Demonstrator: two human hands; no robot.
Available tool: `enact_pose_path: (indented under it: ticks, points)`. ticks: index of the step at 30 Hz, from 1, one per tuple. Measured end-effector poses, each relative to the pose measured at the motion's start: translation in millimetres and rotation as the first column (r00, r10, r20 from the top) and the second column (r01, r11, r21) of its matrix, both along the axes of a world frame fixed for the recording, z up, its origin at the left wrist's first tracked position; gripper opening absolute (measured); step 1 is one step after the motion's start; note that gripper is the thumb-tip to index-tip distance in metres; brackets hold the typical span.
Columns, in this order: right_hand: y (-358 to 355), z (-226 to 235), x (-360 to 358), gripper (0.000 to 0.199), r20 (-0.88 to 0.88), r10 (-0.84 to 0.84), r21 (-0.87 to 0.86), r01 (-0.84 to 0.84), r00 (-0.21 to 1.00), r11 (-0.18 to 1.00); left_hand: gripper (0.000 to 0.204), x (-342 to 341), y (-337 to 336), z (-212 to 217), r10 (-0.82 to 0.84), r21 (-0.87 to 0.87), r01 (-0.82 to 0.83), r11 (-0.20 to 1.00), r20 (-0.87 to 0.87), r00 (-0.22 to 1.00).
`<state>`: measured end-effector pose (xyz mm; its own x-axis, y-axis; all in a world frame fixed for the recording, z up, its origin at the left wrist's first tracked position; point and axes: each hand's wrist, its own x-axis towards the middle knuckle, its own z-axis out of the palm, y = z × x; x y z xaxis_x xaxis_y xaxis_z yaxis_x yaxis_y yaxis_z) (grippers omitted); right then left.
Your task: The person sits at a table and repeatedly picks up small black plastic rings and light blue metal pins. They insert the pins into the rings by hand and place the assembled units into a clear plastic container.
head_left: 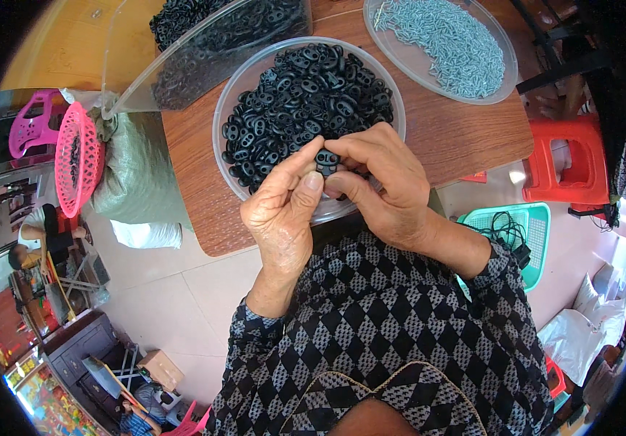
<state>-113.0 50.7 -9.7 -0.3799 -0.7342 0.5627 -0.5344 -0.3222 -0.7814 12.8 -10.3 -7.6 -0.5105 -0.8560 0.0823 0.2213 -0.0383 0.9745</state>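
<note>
Between the fingertips of both hands is a small black two-hole cord lock, its holed face turned up. My left hand pinches it with thumb and forefinger from the left. From the right, the thumb and forefinger of my right hand close on it too. Both hands are over the near rim of a clear round tub, which is heaped with black two-hole plastic pieces of the same kind. The fingers cover part of the held piece.
On the brown wooden table, a clear lid-like tray holds small silvery springs. A clear bin with black parts stands at far left. Around are a pink basket, red stool, green basket and sack.
</note>
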Motion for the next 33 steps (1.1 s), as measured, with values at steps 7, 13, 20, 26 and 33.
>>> enact_pose_path:
  ticks: [7,13,20,26,33]
  points:
    - [0.3,-4.4,0.3,0.030,-0.006,-0.008,0.001,0.008,1.000,1.000,0.030,-1.4,-1.1,-1.3,0.015,-0.027,-0.014,1.000,0.035,0.999]
    - [-0.8,-2.4,-0.9,0.029,-0.056,-0.001,-0.012,0.000,0.998,1.000,0.030,-4.7,3.2,4.3,0.038,0.024,-0.038,0.999,-0.022,0.999]
    - [-0.8,-3.8,-1.2,0.027,-0.091,0.000,-0.055,-0.005,0.996,0.998,0.028,-5.7,6.1,-1.1,0.047,-0.018,-0.048,0.999,-0.054,0.997]
    - [0.3,-3.3,-1.5,0.026,-0.076,0.003,-0.034,-0.006,0.997,0.999,0.027,-8.5,10.9,1.9,0.085,0.010,-0.084,0.996,-0.047,0.995]
    - [-2.1,-2.6,-1.4,0.025,-0.060,0.003,-0.045,-0.005,0.998,0.999,0.028,-9.2,6.6,1.5,0.086,-0.017,-0.088,0.996,-0.087,0.992]
